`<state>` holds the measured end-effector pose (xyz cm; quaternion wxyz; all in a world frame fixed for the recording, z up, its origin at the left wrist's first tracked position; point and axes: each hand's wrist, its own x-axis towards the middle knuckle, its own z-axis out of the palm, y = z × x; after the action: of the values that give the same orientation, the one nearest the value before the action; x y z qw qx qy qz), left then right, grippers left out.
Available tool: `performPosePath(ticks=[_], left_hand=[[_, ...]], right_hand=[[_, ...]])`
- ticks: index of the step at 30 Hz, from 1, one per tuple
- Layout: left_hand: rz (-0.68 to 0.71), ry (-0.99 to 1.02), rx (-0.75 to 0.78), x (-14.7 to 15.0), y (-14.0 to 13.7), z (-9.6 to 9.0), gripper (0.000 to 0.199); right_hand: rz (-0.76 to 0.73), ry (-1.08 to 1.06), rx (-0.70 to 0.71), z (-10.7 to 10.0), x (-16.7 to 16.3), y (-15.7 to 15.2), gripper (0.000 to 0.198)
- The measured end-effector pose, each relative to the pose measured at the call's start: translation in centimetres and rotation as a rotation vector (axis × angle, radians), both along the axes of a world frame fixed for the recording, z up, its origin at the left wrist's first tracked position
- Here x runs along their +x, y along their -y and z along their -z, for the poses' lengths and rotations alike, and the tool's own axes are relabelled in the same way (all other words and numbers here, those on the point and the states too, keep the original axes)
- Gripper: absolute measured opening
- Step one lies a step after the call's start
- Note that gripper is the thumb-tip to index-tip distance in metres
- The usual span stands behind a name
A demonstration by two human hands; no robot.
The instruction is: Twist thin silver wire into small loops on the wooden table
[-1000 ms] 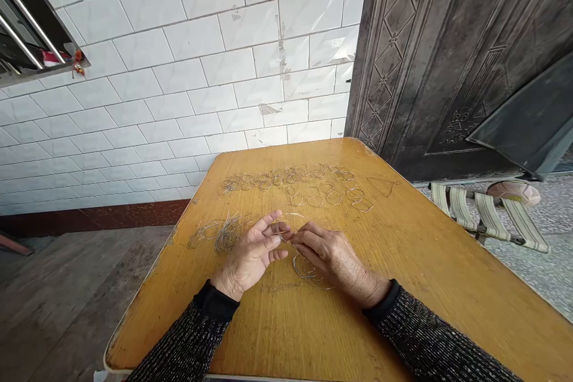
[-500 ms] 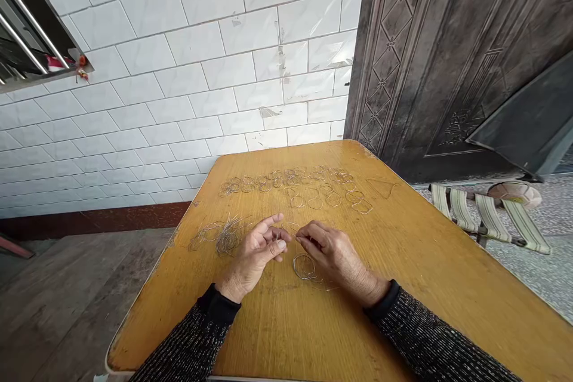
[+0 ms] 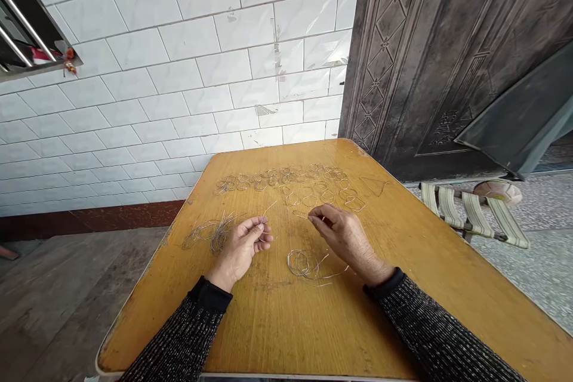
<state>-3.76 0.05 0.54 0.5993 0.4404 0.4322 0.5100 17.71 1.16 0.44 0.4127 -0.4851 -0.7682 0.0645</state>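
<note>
Between thumb and fingers, my left hand [image 3: 242, 248] pinches a thin wire [image 3: 269, 209] whose end sticks up to the right. My right hand [image 3: 342, 236], fingertips pressed together, grips another thin wire [image 3: 301, 213] that pokes out to the left. The two hands are apart. Below and between them, loosely coiled wire [image 3: 299, 264] lies on the wooden table [image 3: 286, 334], with loose ends reaching toward my right wrist. A tangled bundle of wire [image 3: 219, 234] rests just beyond my left hand, partly covered by it.
Farther back lie rows of bent wire loops [image 3: 286, 176], several in figure-eight shapes [image 3: 351, 199], and a triangular wire piece [image 3: 375, 185] at the right. A white tiled wall [image 3: 201, 101] stands behind, a dark carved door [image 3: 416, 71] at right, and a striped folding stool [image 3: 474, 215] beside the table.
My hands have moved apart, the left one toward the left and its fingers closing more around the wire. The coiled wire between them now shows more fully. The view has shifted slightly.
</note>
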Motion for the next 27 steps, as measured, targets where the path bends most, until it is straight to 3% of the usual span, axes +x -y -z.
performPosePath(ticks=[7, 11, 16, 22, 27], left_hand=[[-0.040, -0.376, 0.124, 0.1, -0.1, 0.9, 0.025], [-0.048, -0.497, 0.235, -0.3, -0.1, 1.1, 0.020], [-0.070, -0.693, 0.433, -0.8, -0.3, 1.4, 0.021], [-0.044, -0.785, 0.528, -1.0, -0.2, 1.6, 0.021], [0.029, -0.939, 0.601, -0.9, 0.5, 0.9, 0.012]], right_hand=[[0.018, 0.549, -0.094, -0.5, 0.7, -0.4, 0.024], [0.012, 0.678, -0.136, -0.7, 0.5, -0.3, 0.024], [0.002, 0.689, -0.145, -1.1, 0.8, -0.1, 0.024], [0.071, 0.465, -0.079, -2.4, 2.9, 0.3, 0.022], [0.152, 0.501, -0.035, -2.5, 5.8, 2.5, 0.025]])
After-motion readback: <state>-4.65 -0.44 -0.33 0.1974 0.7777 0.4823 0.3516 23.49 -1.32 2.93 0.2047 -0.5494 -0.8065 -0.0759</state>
